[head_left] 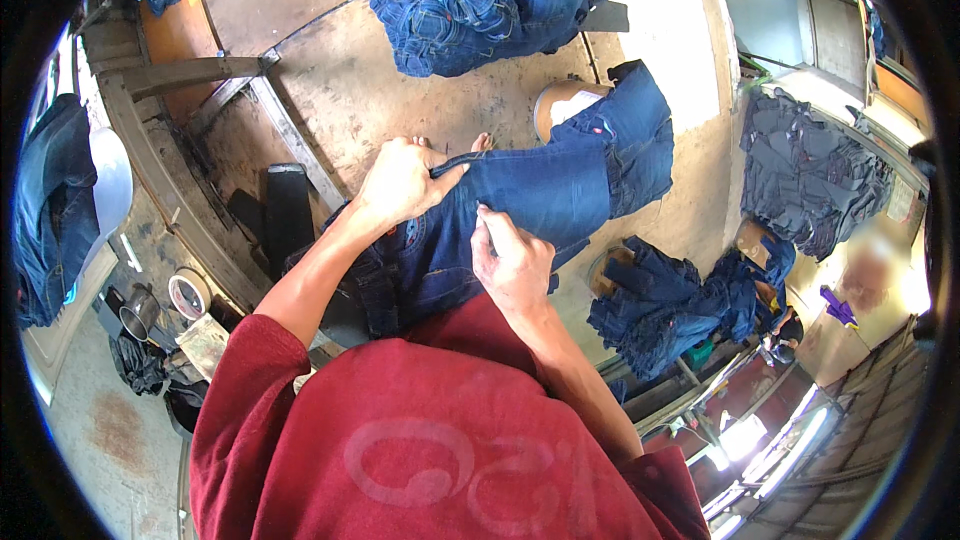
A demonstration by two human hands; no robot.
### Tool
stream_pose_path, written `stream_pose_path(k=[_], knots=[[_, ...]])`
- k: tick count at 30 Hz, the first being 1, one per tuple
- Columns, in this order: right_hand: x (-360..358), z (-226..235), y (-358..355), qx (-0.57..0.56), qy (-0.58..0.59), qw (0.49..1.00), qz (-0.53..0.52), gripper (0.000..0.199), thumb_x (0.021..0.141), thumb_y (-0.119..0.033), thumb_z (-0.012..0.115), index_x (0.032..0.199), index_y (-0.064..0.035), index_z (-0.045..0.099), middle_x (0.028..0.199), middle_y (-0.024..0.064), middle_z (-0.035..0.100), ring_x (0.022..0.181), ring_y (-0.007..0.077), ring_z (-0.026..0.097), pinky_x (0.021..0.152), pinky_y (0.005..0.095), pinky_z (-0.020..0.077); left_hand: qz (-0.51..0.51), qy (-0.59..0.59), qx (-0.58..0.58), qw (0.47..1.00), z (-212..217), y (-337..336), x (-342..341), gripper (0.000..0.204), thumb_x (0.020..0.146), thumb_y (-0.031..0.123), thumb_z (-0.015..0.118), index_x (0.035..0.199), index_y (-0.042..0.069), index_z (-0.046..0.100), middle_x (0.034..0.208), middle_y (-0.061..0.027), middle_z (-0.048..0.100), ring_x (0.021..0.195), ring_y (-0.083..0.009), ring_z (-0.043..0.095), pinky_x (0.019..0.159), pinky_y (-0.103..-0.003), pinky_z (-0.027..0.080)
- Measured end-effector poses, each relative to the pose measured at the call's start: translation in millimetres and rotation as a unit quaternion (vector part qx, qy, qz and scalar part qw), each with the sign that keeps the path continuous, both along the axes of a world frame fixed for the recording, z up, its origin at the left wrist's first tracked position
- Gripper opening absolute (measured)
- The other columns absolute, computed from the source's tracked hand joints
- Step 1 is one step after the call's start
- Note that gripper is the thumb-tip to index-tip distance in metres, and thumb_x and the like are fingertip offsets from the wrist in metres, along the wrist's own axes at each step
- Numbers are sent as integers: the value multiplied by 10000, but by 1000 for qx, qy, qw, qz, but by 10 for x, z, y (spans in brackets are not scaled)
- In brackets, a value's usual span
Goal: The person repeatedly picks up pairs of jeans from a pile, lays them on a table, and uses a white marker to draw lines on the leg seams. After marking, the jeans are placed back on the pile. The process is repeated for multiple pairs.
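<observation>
Gripping the upper edge of a dark-blue denim garment [540, 185], the left hand [405, 180] has its thumb laid on the cloth's upward face and its fingers reaching behind the fold. The right hand [515, 258] is over the same garment, nearer the person's body, its fingers curled in and the tips just beside or on the denim; whether they pinch a thread, a bit of cloth or nothing cannot be told.

The garment lies in front of the person, over the lap area, its long axis slanting from the lower left up to the far right. Most of its length stretches rightward from the left hand, so the left hand is nearer the upper edge and the right hand nearer the middle of the spread cloth. The 2 hands are close together but apart. The far right end bends upward in a bunched fold, beside a round tan container [565, 105].

Beyond is a scuffed tan surface [335, 50], with 1 large denim heap [485, 15] ahead. To the right are a tangled blue pile [660, 305] and, farther off, a dark grey pile [815, 170]. To the left, a roll of tape [189, 294] is near a metal mug [143, 315], and more blue denim [50, 215] drapes at the view's rim.
</observation>
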State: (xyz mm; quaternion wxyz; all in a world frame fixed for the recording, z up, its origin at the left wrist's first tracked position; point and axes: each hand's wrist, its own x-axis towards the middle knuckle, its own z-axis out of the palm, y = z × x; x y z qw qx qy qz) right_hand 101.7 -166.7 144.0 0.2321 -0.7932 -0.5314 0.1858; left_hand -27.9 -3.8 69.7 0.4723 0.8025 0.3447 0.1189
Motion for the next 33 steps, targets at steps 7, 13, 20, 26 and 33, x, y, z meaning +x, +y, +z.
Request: stream_pose_path(k=[7, 13, 20, 26, 33], knots=[[51, 97, -9, -96, 18, 995, 6, 132, 914, -17, 764, 1039, -62, 762, 709, 139, 728, 595, 293, 742, 532, 393, 565, -5, 5, -24, 1000, -2, 2, 9, 267, 904, 226, 862, 800, -14, 806, 643, -242, 673, 539, -371, 691, 564, -431, 555], [25, 59, 21, -34, -13, 999, 2, 91, 914, -35, 773, 993, -72, 748, 669, 135, 711, 563, 302, 724, 508, 401, 555, 1, -11, -19, 1000, -41, -21, -19, 271, 910, 223, 864, 803, -20, 805, 633, -241, 669, 520, -370, 683, 554, -425, 553], [125, 155, -47, -114, 69, 991, 0, 148, 1009, -56, 706, 1150, -36, 745, 712, 123, 743, 602, 196, 740, 555, 336, 580, 3, 56, -50, 997, 61, 34, 30, 301, 910, 275, 876, 855, -14, 810, 692, -239, 705, 570, -361, 714, 592, -435, 569], [351, 245, -359, -61, 336, 898, -277, 261, 1093, -137, 690, 1289, 35, 707, 874, 124, 819, 773, 126, 773, 733, 274, 608, 221, 96, 142, 960, 762, -386, -508, 605, 843, 306, 941, 1317, 44, 671, 1264, -199, 649, 1253, -395, 588, 1106, -483, 471], [662, 362, -604, -12, 244, 955, -167, 171, 1078, -71, 688, 1206, 36, 722, 968, 135, 827, 874, 181, 824, 750, 293, 621, 530, -8, -397, 749, 1405, -1439, -758, 884, 926, 282, 887, 1594, -62, 423, 1611, -182, 491, 1440, -263, 499, 1185, -403, 383]])
